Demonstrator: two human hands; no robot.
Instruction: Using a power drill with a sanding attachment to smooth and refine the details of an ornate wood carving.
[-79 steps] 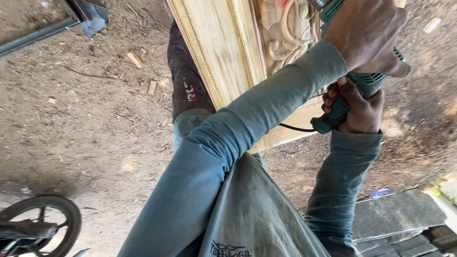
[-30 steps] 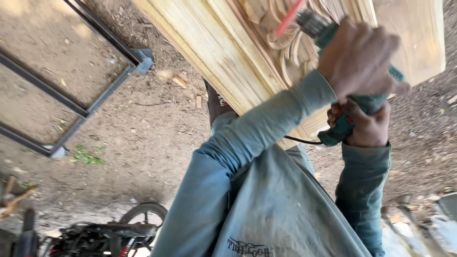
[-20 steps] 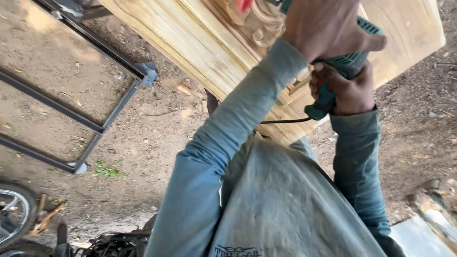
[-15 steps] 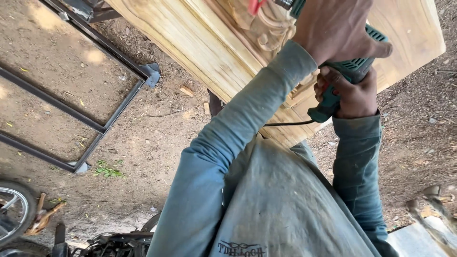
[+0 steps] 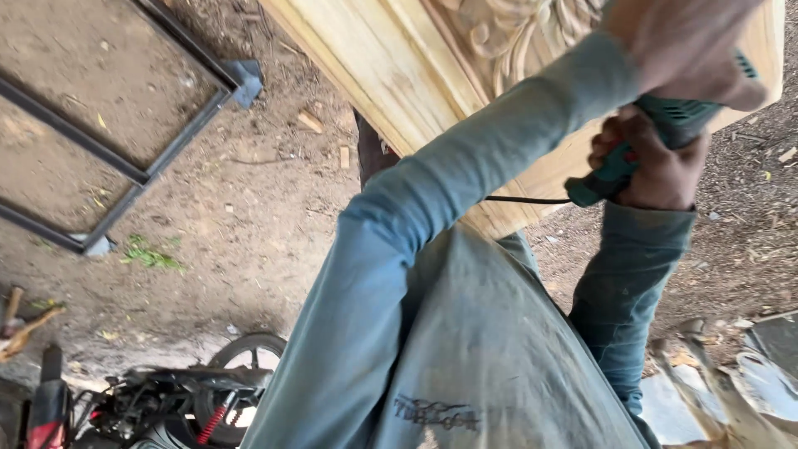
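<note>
**A:** Where is the power tool [image 5: 677, 116] just now?

**B:** At the far right, pressed against the carved wooden panel [image 5: 432, 58]. The left hand [image 5: 682, 41] is clamped over the top of its green body; the right hand [image 5: 652, 162] is wrapped tight round the rear handle, where the black cord [image 5: 524, 199] comes out.

**A:** How would it handle?

**B:** I'd judge it hard, fairly heavy and prone to kick, so a two-handed hold suits it: one on the handle, one on the body. The panel looks stiff and bulky, though its carved scrolls could chip.

**A:** Any containers about?

**B:** None that I can see. Only a metal frame [image 5: 179, 137] lying on the dirt at far left and a motorbike [image 5: 166, 403] near left.
</note>
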